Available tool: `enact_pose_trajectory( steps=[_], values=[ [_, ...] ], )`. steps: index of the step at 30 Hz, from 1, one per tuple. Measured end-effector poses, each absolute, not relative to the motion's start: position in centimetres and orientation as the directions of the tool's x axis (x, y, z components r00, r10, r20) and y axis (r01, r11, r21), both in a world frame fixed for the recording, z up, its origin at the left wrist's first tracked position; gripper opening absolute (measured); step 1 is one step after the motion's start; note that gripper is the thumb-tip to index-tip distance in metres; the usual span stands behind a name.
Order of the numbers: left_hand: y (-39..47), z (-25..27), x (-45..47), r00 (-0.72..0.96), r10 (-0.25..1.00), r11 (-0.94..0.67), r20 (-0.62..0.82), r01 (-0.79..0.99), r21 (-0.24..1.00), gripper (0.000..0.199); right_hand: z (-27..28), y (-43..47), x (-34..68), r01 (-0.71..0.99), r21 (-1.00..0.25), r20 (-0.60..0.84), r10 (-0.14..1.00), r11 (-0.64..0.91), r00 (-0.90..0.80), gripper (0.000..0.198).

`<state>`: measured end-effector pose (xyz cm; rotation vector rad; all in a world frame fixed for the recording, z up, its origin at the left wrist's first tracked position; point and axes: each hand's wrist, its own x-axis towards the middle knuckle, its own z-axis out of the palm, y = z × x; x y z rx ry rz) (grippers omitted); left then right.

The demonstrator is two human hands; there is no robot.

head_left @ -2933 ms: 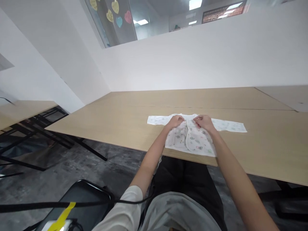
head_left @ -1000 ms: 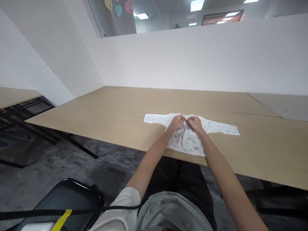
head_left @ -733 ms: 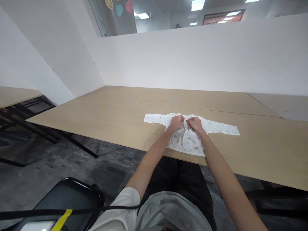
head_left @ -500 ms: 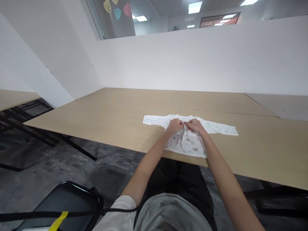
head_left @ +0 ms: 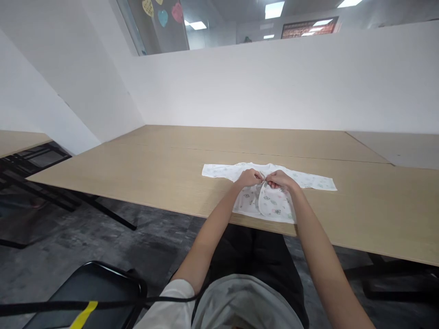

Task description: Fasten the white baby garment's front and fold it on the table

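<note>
A small white baby shirt (head_left: 310, 181) with pale printed figures lies flat near the front edge of the wooden table (head_left: 164, 169), its sleeves spread left and right. My left hand (head_left: 247, 177) pinches the left front flap at the chest. Close beside it, my right hand (head_left: 279, 179) pinches the right front flap. The two hands almost touch over the shirt's front opening, where a thin tie shows between them.
A white partition wall runs along the table's far side. A black chair (head_left: 99, 292) with a yellow strap and a black cable stands at my lower left. More tables on dark frames (head_left: 20, 155) stand at the left over grey floor.
My hands moved from apart on the two flaps to close together at the shirt's front opening. The right flap now looks slightly lifted.
</note>
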<state>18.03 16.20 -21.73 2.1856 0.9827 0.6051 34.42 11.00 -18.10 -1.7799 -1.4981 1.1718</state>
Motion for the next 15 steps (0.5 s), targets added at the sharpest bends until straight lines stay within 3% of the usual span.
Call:
enact_pose_trajectory(
  steps=[8,15],
  values=[
    [16.21,-21.72,18.11,0.621,0.778,-0.482,0.098,0.488,0.727,0.022,-18.57,11.42,34.92,0.472,-0.845,-0.296,0.955,-0.253,-0.019,0.025],
    [16.54,-21.90,18.24,0.588,0.800,-0.419,0.117,0.409,0.811,0.019,-18.97,11.82,35.25,0.425,-0.865,-0.320,0.946,-0.268,-0.054,0.024]
  ],
)
